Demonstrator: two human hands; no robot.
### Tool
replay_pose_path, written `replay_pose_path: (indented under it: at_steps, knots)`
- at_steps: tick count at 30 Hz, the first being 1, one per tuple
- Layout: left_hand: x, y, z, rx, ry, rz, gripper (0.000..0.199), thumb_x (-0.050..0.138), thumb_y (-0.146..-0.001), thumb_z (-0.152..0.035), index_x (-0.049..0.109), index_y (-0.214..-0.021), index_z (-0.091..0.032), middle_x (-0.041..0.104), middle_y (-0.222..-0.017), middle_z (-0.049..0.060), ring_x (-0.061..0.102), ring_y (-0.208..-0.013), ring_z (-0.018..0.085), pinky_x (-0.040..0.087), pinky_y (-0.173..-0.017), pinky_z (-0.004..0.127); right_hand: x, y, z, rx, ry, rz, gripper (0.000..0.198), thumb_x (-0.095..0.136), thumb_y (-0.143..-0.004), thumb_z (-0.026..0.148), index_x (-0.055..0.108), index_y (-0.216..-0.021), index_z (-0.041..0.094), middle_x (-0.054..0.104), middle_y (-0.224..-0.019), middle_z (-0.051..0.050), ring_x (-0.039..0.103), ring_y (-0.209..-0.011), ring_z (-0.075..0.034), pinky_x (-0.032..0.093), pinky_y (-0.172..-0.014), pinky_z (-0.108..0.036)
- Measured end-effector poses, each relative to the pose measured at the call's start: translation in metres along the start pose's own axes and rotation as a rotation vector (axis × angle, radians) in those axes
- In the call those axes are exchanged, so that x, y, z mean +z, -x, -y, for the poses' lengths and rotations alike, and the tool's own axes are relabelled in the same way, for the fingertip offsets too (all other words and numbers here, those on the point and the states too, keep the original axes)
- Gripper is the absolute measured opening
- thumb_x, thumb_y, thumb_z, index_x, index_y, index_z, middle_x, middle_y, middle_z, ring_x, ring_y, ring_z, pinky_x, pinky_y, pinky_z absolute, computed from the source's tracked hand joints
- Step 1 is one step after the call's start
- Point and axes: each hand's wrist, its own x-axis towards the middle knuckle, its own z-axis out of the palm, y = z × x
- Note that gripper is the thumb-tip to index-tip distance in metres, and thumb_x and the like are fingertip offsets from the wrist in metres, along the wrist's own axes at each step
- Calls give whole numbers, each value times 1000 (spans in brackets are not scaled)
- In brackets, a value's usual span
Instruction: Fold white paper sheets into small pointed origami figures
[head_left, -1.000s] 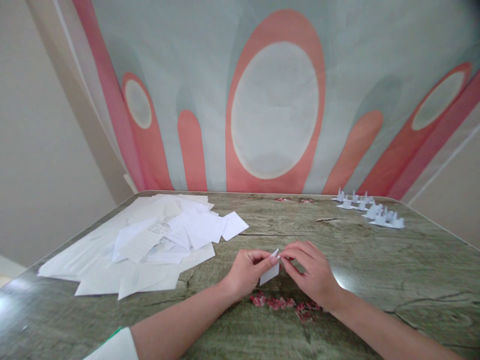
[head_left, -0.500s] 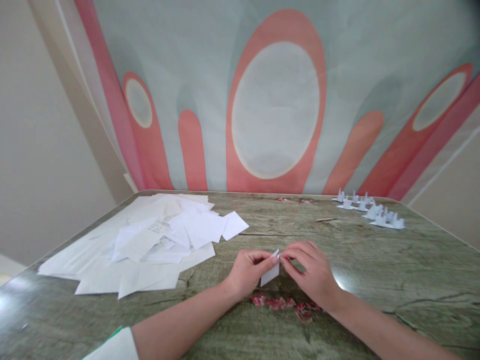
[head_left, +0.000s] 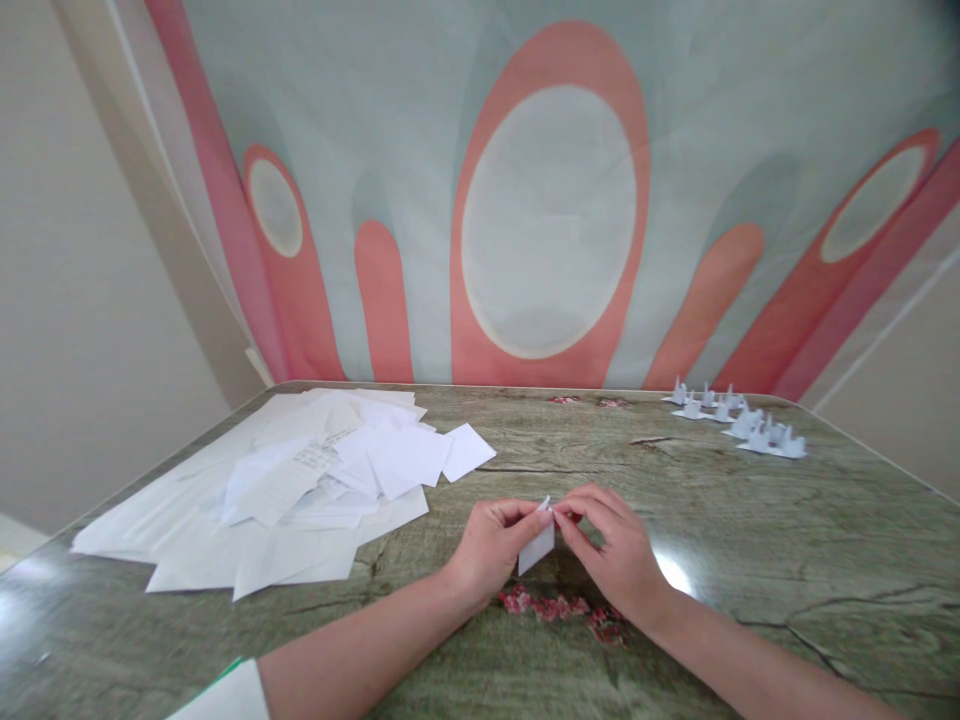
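A small folded piece of white paper (head_left: 535,555) is held up over the near middle of the bench (head_left: 660,470), between the person's two bare hands. The left hand (head_left: 487,550) grasps it by the upper part, thumb laid over the face turned toward the camera and the other fingers behind, so that the lower part hangs free and tilted below the thumb. The right hand (head_left: 615,555) comes in from the other side with thumb and forefinger pinched together at the paper's upper right corner, its remaining fingers curled; the exact fold under those fingertips is too small to make out. Just below the hands, a cluster of pink-red blossoms (head_left: 555,606) is printed on the wood-grain surface. To the left lies a broad, loose heap of white paper sheets (head_left: 187,530), some bearing lines of dark writing, with smaller cut pieces on top and a paper square (head_left: 468,452) at its right edge. Well apart, toward the far right corner, stands a group of folded white paper figures (head_left: 765,435) with upright points. Behind the bench hangs a grey-green backdrop (head_left: 420,150) with coral arches and pale ovals.
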Motion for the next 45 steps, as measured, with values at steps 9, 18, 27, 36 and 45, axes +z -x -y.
replay_pose_path:
  at_steps: [9, 18, 27, 36, 45]
  knots:
    - [0, 0, 1, -55, 67, -19, 34, 70, -67, -42, 70, -77, -10, 62, -62, 2, 44, -53, 8, 31, -53, 20, -2, -3, -4, -160, 87, 0, 11, 50, -85, 15, 60, -89, 19, 61, -84, -5, 55, -79, -18, 41, -71, -34]
    - [-1, -2, 1, -43, 94, -44, 35, 71, -65, -43, 68, -73, -9, 60, -61, 1, 42, -52, 8, 30, -51, 20, -4, 0, 2, -73, -106, 3, 14, 53, -81, 16, 65, -86, 20, 57, -78, -5, 55, -75, -18, 45, -65, -32]
    - [-1, 0, -1, -39, 79, -21, 35, 71, -65, -43, 67, -69, -8, 52, -56, -1, 37, -50, 6, 25, -49, 20, -4, 2, 2, -61, -140, 1, 14, 54, -79, 13, 63, -87, 20, 56, -82, -5, 54, -77, -18, 45, -67, -32]
    - [0, -1, -2, -31, 14, -11, 39, 68, -66, -47, 69, -74, -9, 55, -57, 0, 38, -51, 7, 26, -50, 20, -3, -1, 1, 6, -151, -59, 9, 55, -79, 19, 57, -88, 20, 54, -82, -4, 54, -71, -16, 48, -67, -31]
    - [0, 1, -4, -21, -4, 42, 47, 64, -67, -54, 69, -81, -9, 60, -63, 2, 44, -55, 10, 30, -53, 20, -2, -2, -2, -36, -119, -55, 11, 53, -80, 18, 60, -88, 21, 56, -87, -5, 55, -69, -15, 49, -65, -29]
